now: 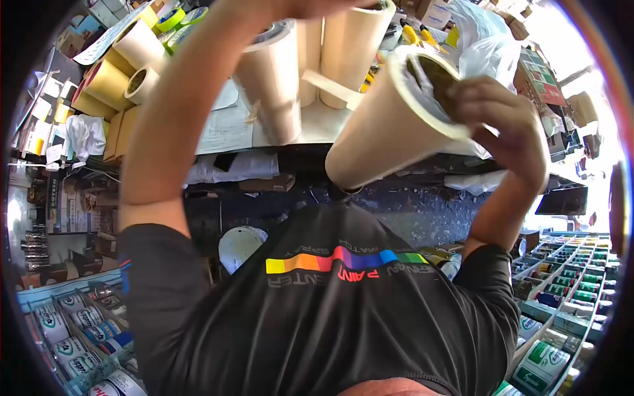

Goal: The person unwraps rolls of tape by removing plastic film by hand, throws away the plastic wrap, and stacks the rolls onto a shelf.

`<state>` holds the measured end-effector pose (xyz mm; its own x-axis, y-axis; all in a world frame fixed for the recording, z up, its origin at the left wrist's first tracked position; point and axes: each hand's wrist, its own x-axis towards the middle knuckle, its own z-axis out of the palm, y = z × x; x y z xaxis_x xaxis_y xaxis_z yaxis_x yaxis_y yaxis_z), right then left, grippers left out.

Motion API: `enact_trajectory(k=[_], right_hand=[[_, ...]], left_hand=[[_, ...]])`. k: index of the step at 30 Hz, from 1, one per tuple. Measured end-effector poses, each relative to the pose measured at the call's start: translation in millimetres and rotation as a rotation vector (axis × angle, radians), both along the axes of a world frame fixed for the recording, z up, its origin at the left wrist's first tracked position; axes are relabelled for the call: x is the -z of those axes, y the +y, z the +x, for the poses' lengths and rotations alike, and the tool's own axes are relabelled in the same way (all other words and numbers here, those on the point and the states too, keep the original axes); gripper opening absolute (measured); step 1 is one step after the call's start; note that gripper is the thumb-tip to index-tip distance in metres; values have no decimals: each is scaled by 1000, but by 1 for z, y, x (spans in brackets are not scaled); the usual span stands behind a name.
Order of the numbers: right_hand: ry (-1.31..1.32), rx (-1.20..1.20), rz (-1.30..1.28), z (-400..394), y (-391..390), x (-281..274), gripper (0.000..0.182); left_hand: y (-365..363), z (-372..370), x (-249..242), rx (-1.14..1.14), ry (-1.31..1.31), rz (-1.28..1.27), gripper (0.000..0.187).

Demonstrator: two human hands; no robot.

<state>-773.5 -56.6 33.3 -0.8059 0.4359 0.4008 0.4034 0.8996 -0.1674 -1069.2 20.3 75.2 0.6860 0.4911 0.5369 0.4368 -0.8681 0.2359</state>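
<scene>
My right hand [495, 122], blurred by motion, grips the upper rim of a large beige paper roll [389, 125]. The roll leans, its hollow end facing up towards the right and its lower end near the front edge of the workbench [317, 135]. My left arm reaches up across the bench. Only part of my left hand [317, 6] shows at the top edge, above the other rolls, and its fingers are cut off. Below it stand a wrapped beige roll [274, 86] and another upright roll [353, 53], with a loose strip of tape [330, 89] between them.
Smaller rolls [109, 86] and green tape rolls [172, 20] sit at the back left. Printed papers [228, 125] lie on the bench. Plastic bags [489, 56] and yellow-handled tools [416, 33] are at the back right. Racks of cans [541, 363] flank me.
</scene>
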Motion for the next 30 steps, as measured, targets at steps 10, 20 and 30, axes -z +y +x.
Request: enact_trajectory(k=[10,20,30], right_hand=[[168,9,-7,-31,42,40,51],[305,-227,-320,10,89,58,40],[441,286,-136,-41,49,58,44]], left_hand=[[16,43,109,142,-379,242,45],[38,49,117,343,-577,-334,66],[6,95,135,7,-1036,175,49]])
